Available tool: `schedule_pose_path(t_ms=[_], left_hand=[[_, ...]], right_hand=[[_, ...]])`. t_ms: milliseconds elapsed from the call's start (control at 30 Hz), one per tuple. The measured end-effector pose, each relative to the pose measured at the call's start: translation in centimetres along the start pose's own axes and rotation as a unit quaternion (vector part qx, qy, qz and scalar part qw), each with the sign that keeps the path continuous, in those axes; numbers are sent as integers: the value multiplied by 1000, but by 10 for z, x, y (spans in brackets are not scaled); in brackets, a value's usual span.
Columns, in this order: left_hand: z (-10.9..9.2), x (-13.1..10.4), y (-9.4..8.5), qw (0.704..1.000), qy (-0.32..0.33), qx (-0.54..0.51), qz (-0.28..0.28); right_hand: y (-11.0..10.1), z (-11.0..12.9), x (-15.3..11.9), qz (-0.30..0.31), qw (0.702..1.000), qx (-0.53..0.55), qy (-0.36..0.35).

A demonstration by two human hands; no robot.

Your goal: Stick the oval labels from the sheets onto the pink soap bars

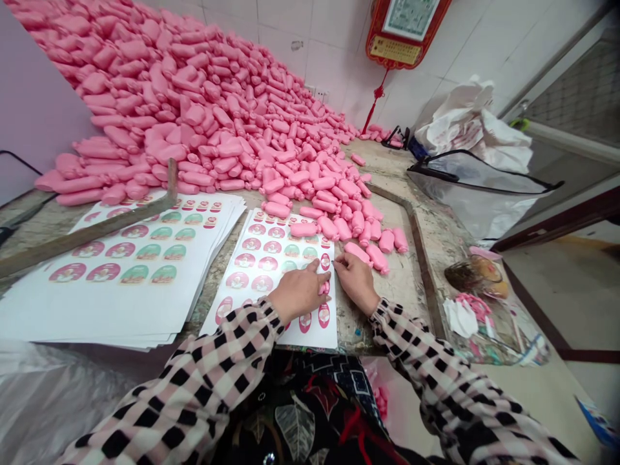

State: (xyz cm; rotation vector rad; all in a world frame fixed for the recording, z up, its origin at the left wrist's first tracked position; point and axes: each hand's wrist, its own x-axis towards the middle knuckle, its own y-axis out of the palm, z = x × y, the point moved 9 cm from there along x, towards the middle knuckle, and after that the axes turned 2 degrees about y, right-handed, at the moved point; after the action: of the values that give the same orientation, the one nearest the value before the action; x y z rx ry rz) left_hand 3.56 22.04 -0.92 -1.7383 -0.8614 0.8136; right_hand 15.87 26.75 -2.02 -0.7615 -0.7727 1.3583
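A white sheet of oval stickers (247,284), printed in dark pink and green, lies on the worktop in front of me. My left hand (301,289) rests on its right half with fingers stretched out over the paper. Just beyond those fingertips is a dark pink oval sticker (325,261). At the sheet's right edge, beside that sticker, my right hand (357,279) has thumb and forefinger pinched together; what is between them is too small to make out. Pink bottle-shaped pieces (356,223) lie loose past both hands, some overlapping the sheet's top corner.
A huge heap of pink pieces (194,97) rises against the wall. On the left, a stack of sticker sheets (121,303) lies under a wooden bar (97,229). A wooden strip (426,271) and small clutter (477,310) are at right, with a clear bag (475,187) behind.
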Motion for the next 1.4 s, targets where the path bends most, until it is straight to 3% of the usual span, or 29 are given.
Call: schedule_pose_path(t_ms=[167,800,1100,1400], left_hand=[[-1,-1,-1,1000,4,13,7],[0,-2,-2,1000,-6,-14,12],[5,9,1,996,-20,-54,75],[8,16,4,994,-23,-47,97]], right_hand=[[1,1,-2,-31,999,-1,14],[-3,17,14,11,999,-28,-37],[-9,21,16,37,994,-75,-67],[-15,32,13,-17,992,-103,-77]])
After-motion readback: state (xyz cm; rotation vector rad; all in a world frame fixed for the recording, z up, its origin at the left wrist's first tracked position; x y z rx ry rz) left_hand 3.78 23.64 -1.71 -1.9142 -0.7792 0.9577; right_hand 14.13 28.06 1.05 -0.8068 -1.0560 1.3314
